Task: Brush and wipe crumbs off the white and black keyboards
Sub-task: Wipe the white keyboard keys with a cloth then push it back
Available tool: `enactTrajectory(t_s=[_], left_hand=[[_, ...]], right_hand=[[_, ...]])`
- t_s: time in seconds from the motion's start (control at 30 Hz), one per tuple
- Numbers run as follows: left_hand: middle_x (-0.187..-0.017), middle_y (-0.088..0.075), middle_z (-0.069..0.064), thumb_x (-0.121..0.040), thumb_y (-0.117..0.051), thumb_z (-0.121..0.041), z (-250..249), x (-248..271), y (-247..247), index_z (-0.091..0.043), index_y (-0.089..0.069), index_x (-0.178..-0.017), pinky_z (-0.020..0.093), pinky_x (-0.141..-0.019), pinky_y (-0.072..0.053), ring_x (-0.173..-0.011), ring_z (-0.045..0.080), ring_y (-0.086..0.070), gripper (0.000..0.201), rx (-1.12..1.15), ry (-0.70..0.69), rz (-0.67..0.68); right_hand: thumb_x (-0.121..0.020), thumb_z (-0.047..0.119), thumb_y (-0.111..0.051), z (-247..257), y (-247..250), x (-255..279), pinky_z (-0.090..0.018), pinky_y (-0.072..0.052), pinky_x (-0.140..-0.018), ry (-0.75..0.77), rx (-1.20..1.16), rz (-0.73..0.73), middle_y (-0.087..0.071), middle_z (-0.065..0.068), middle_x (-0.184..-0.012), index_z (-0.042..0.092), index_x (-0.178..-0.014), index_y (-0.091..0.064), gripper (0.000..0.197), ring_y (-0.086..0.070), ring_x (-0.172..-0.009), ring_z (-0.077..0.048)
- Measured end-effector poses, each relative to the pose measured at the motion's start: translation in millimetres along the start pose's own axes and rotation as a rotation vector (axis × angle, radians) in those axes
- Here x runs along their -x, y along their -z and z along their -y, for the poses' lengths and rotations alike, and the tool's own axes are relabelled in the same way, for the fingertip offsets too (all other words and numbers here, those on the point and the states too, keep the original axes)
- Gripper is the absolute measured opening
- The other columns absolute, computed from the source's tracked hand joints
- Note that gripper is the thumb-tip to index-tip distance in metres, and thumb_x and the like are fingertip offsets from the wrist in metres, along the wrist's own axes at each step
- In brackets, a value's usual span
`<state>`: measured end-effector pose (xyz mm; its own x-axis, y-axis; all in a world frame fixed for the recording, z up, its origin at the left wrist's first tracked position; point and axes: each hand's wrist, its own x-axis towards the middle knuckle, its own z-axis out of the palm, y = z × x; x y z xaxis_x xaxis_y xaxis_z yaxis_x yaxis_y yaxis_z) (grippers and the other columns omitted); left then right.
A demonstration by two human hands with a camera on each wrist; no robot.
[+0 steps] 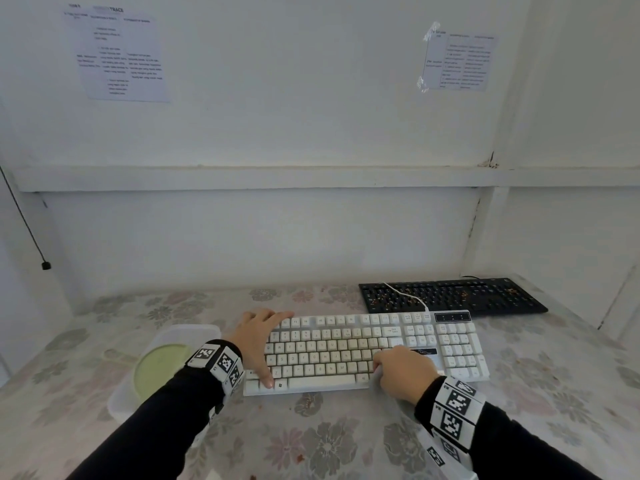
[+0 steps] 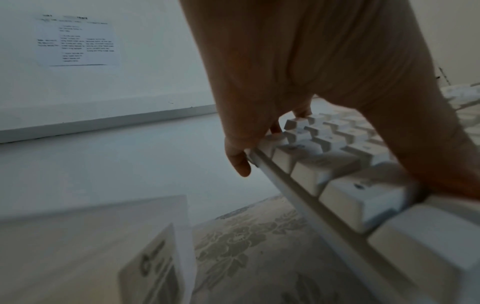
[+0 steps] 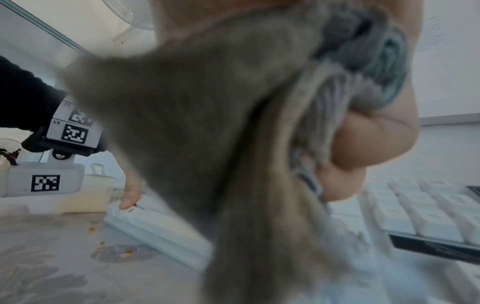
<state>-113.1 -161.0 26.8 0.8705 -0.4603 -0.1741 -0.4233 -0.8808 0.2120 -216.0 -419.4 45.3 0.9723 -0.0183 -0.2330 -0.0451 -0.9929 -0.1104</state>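
The white keyboard [image 1: 329, 344] lies across the middle of the floral-clothed table. My left hand [image 1: 263, 344] grips its left end, thumb on the bottom key row and fingers [image 2: 239, 162] hooked over the far edge. My right hand [image 1: 403, 370] presses down on the keys right of the space bar, clutching a bunched grey cloth [image 3: 207, 123] that hangs below the fist. The head view hides most of the cloth under the hand. The black keyboard [image 1: 450, 296] sits behind at the right, speckled with orange crumbs, with neither hand on it.
A translucent plastic tub [image 1: 162, 365] with a pale green lid stands just left of the white keyboard. The white cable [image 1: 405, 296] crosses the black keyboard. A few crumbs [image 3: 114, 250] lie on the tablecloth by the front edge. Walls close in behind and to the right.
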Motion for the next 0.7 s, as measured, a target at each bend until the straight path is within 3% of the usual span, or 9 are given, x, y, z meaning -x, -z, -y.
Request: enactTrajectory(t_s=[0.1,0.3,0.37,0.43,0.57,0.63,0.7], left_hand=[[-0.138,-0.031,-0.004,-0.051,-0.09,-0.038,0.2,1.4,0.4,-0.034,-0.014,-0.147,0.048,-0.109,-0.027,-0.126,0.024,-0.025,0.122,0.028,-0.016,-0.005],[-0.141,-0.028,-0.004,-0.05,-0.089,-0.038,-1.5,5.0,0.5,-0.033,-0.013,-0.148,0.046,-0.108,-0.029,-0.125,0.023,-0.023,0.124,0.038,-0.014,-0.007],[-0.142,-0.027,-0.003,-0.04,-0.086,-0.05,-2.2,6.4,1.5,-0.033,-0.012,-0.148,0.045,-0.107,-0.03,-0.124,0.023,-0.023,0.132,0.034,-0.016,0.013],[-0.142,-0.026,-0.003,-0.035,-0.081,-0.055,-2.1,7.2,2.0,-0.034,-0.011,-0.148,0.046,-0.106,-0.03,-0.124,0.023,-0.022,0.134,0.04,-0.015,0.015],[-0.141,-0.027,-0.004,-0.051,-0.088,-0.039,-1.6,8.7,0.5,-0.035,-0.012,-0.148,0.049,-0.108,-0.027,-0.127,0.024,-0.02,0.123,0.063,-0.025,-0.007],[-0.142,-0.026,-0.004,-0.047,-0.085,-0.043,-1.8,9.2,1.9,-0.035,-0.012,-0.148,0.05,-0.109,-0.025,-0.129,0.025,-0.019,0.124,0.076,-0.026,0.008],[-0.143,-0.026,-0.005,-0.037,-0.077,-0.056,-1.8,9.6,3.2,-0.035,-0.012,-0.148,0.051,-0.109,-0.023,-0.13,0.025,-0.019,0.13,0.091,-0.027,0.029]], right_hand=[[-0.086,0.014,-0.035,16.3,1.7,-0.3,-0.032,-0.053,-0.079,0.056,-0.082,-0.068,-0.06,-0.004,-0.106,0.017,-0.102,-0.058,0.029,-0.062,-0.09,-0.021],[-0.096,0.02,-0.041,56.9,-5.2,-12.3,-0.033,-0.049,-0.09,0.338,-0.199,-0.275,-0.046,0.004,-0.13,0.029,-0.125,-0.051,0.032,-0.056,-0.106,-0.017],[-0.097,0.02,-0.041,69.4,-11.7,-18.6,-0.035,-0.049,-0.089,0.385,-0.138,-0.267,-0.043,0.002,-0.133,0.031,-0.128,-0.049,0.034,-0.056,-0.106,-0.02],[-0.096,0.019,-0.041,71.9,-17.4,-22.4,-0.035,-0.049,-0.087,0.361,-0.064,-0.234,-0.043,-0.001,-0.132,0.034,-0.129,-0.049,0.037,-0.057,-0.106,-0.023],[-0.095,0.018,-0.044,44.0,-19.7,-17.0,-0.033,-0.045,-0.089,0.288,-0.064,-0.181,-0.044,0.0,-0.128,0.039,-0.128,-0.05,0.04,-0.055,-0.108,-0.021],[-0.094,0.021,-0.046,25.1,-17.9,-12.0,-0.031,-0.046,-0.093,0.242,-0.102,-0.181,-0.046,0.004,-0.126,0.04,-0.125,-0.052,0.037,-0.055,-0.108,-0.018],[-0.093,0.023,-0.046,10.2,-12.0,-8.3,-0.029,-0.048,-0.089,0.165,-0.105,-0.172,-0.049,0.004,-0.121,0.038,-0.122,-0.055,0.034,-0.057,-0.103,-0.017]])
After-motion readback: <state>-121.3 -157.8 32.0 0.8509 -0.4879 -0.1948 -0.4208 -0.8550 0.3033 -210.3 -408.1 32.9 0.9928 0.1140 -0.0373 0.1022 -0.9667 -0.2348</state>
